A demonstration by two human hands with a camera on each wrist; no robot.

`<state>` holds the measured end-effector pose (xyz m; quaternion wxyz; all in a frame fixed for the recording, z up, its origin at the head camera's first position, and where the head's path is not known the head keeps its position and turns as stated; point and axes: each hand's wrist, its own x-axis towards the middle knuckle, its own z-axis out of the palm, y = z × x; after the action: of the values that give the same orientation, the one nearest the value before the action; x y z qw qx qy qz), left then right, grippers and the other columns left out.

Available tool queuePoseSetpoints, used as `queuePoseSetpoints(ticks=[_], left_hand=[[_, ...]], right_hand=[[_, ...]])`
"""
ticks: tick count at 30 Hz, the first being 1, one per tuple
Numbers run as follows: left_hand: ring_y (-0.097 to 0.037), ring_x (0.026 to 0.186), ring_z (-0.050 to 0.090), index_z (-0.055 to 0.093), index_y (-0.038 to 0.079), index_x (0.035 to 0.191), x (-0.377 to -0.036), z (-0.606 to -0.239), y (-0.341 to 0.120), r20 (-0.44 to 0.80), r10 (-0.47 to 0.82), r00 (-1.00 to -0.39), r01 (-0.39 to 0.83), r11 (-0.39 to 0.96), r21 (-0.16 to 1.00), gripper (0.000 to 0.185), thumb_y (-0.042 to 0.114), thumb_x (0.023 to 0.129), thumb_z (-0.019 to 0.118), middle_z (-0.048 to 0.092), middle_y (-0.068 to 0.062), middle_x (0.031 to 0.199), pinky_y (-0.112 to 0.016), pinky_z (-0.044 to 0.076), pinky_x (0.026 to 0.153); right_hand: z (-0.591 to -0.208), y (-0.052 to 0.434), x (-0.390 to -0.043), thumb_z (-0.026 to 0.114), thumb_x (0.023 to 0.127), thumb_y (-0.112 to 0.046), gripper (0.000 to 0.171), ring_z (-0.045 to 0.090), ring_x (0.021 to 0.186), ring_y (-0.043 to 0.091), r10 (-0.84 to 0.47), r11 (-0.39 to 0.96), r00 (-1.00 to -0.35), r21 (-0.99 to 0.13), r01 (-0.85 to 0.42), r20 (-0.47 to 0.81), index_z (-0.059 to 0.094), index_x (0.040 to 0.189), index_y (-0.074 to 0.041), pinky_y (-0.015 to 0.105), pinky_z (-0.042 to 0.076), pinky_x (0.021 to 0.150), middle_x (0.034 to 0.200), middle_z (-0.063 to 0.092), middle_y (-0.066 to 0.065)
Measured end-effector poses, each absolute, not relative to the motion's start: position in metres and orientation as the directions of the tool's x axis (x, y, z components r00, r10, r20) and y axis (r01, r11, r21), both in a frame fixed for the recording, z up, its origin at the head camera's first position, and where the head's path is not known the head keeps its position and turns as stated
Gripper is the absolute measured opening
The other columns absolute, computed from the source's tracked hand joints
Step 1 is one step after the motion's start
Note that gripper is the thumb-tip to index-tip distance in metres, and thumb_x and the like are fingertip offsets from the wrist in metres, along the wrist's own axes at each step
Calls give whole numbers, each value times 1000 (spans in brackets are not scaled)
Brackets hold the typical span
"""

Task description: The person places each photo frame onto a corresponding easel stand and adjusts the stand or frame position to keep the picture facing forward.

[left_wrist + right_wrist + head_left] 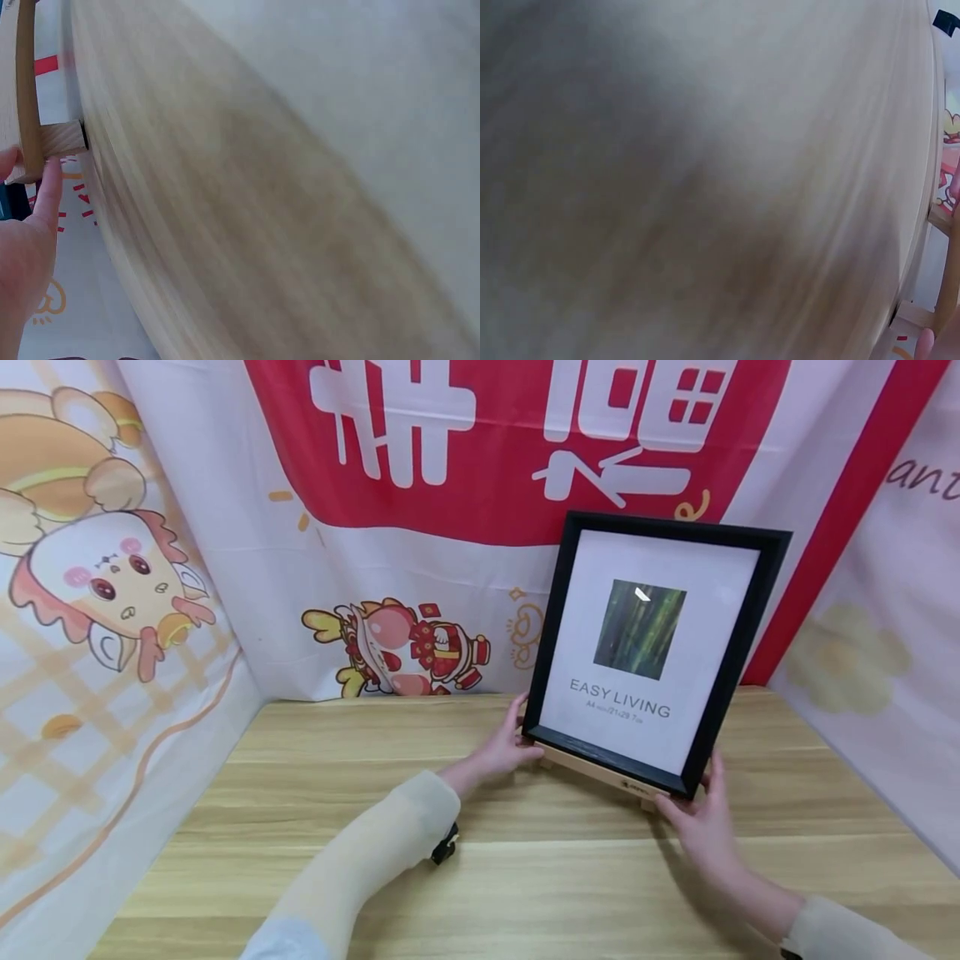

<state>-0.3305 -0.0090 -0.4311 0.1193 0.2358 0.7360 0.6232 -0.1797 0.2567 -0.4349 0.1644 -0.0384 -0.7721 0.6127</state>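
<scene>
Left forearm [375, 852] reaches toward two o'clock; left hand [495, 754] partly closed, pinching the left end of the wooden stand [592, 770], thumb in front. Black picture frame [652, 643] sits on stand, three o'clock of head-view centre. Right hand [708, 831] part-curled, gripping stand's right end; right forearm [768, 902] points toward ten

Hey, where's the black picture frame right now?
In the head view, the black picture frame stands right of centre on its wooden stand, between the left hand and right hand, with the patterned cloth behind.
</scene>
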Motion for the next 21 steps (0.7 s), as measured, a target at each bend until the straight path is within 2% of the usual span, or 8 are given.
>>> queuePoseSetpoints(ticks=[4,11,18,21], left_hand=[[-35,101,62,11,33,154,-327,-430,-9,94,484,-870,167,110,980,104,-16,81,66,36,-29,143,-44,58,76],[-29,92,65,7,45,152,-320,-433,-13,79,467,-881,161,138,977,109,-14,82,66,38,-23,144,-45,59,69],[-25,96,65,3,48,151,-307,-435,-24,89,421,-903,189,204,961,108,-8,85,68,43,-22,140,-40,59,67],[-24,90,65,2,50,150,-301,-436,-29,88,392,-916,192,236,953,108,-6,86,68,45,-21,138,-38,59,63]], right_hand=[[-436,255,-182,61,86,16,111,56,88,-1,275,285,-934,-947,-148,229,-8,155,-36,15,52,76,141,27,27],[-434,254,-188,62,83,20,112,53,106,31,265,329,-928,-929,-167,261,-4,156,-32,13,51,77,142,28,27],[-433,254,-193,61,83,20,110,59,96,24,194,318,-946,-929,-190,259,-5,157,-27,16,53,75,136,30,32],[-433,252,-195,60,84,19,109,60,97,31,154,313,-956,-930,-194,251,-9,156,-25,16,53,74,138,27,35]])
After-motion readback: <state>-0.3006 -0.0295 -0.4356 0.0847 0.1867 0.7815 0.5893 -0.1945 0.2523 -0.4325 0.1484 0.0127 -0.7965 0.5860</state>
